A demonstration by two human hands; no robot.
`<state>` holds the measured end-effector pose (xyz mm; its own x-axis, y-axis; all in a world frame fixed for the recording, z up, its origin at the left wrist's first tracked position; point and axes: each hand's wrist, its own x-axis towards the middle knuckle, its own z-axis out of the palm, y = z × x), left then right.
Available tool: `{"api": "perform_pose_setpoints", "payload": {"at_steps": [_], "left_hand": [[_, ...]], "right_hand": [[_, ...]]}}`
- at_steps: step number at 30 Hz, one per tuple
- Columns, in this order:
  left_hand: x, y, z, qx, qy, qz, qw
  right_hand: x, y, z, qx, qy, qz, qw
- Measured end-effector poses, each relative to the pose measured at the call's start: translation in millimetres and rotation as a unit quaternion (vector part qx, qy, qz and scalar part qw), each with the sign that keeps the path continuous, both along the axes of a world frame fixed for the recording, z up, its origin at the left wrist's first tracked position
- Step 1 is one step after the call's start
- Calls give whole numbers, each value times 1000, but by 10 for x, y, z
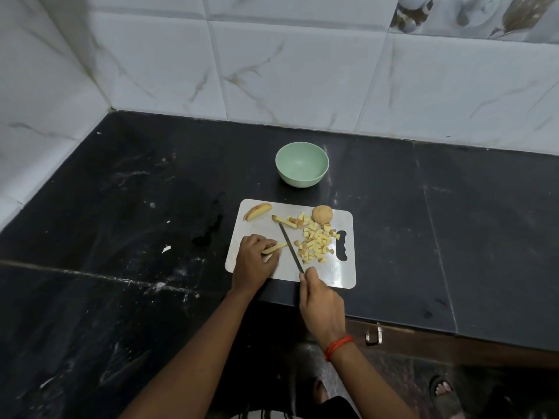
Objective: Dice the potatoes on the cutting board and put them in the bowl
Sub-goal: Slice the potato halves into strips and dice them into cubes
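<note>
Head view: left hand point(254, 259) pinches potato strip point(276, 248), right hand point(322, 306) grips knife point(289, 248); bowl point(300, 180) beyond.

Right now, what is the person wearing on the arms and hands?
No gloves on the left hand or right hand, and no sleeves in view. A red-orange thread band circles the right wrist; the left wrist is bare.

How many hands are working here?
2: left hand holds a pale potato strip on the white rectangular cutting board; right hand grips a thin dark knife.
</note>
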<state>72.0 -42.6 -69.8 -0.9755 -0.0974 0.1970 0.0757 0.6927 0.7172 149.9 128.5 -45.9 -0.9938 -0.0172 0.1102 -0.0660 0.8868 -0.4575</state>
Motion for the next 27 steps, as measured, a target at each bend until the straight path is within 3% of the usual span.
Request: {"api": "perform_pose_setpoints", "payload": {"at_steps": [14,17,20,27], "left_hand": [[-22,20,9,-1,3,20,1000],[-19,15,7,1,-1,18,1000],[-8,17,0,10,5,18,1000],[-17,3,-5,9,-1,17,1000]], "right_hand": [[97,-57,58,56,-101,11,993],[229,-22,33,81,-93,-13,992],[194,-30,38,46,-73,-33,996],[-60,-196,98,44,-92,12,995]]}}
